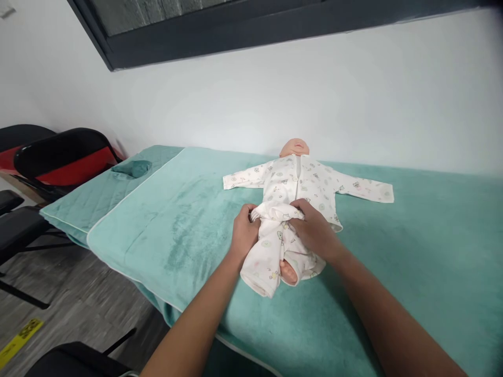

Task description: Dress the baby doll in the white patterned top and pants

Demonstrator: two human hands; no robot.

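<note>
A baby doll (294, 147) lies on its back on a teal towel (188, 209), head toward the wall. It wears a white printed top (310, 180) with both sleeves spread out. White printed pants (267, 251) are bunched at its waist, and one bare foot (288, 272) shows at a leg opening. My left hand (244, 230) grips the pants' waistband on the left side, fingers closed. On the right side, my right hand (312, 228) pinches the same waistband.
The towel covers a table with a quilted teal pad (98, 196) at its left end and a small folded teal cloth (133, 167) on it. Black and red chairs (58, 157) stand at the left. A white wall runs behind.
</note>
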